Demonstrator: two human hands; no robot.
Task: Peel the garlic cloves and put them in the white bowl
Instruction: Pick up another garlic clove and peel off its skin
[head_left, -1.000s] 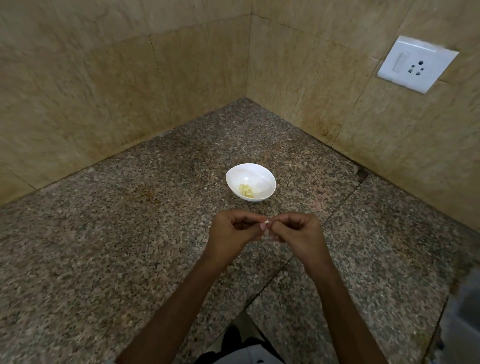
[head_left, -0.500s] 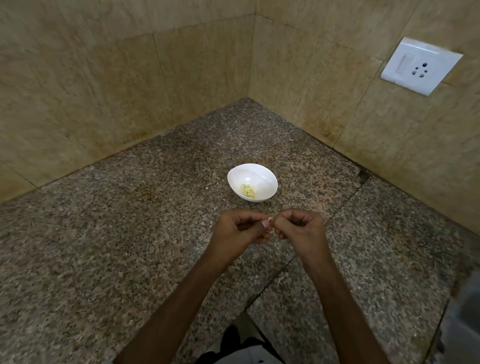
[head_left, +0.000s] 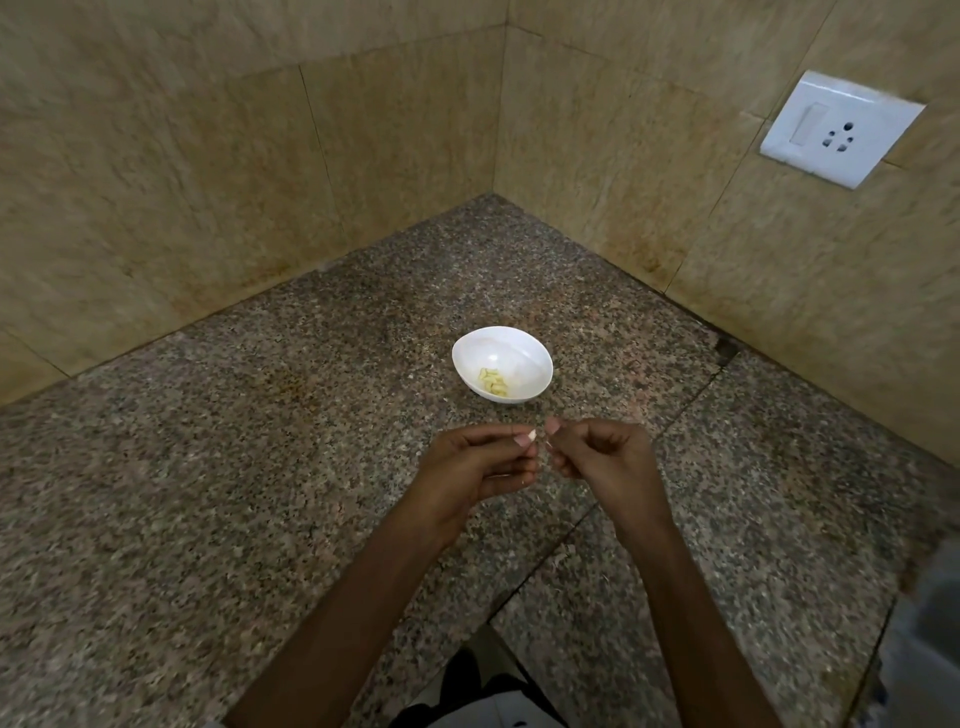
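Mid-frame, the left hand (head_left: 470, 467) is pinching 1 small garlic clove (head_left: 531, 435) at its fingertips; the right hand (head_left: 602, 457) is curling just beside it, gripping skin or nothing, I cannot tell; best to be holding firm, stripping gently; just beyond, the white bowl (head_left: 537, 358) is holding peeled cloves (head_left: 492, 383) on the granite counter (head_left: 260, 467).

speckled polished granite counter (head_left: 260, 493); glossy white bowl (head_left: 524, 353)

L hand (head_left: 478, 462) & R hand (head_left: 597, 452) pulled apart, clove (head_left: 531, 434) w/ L only
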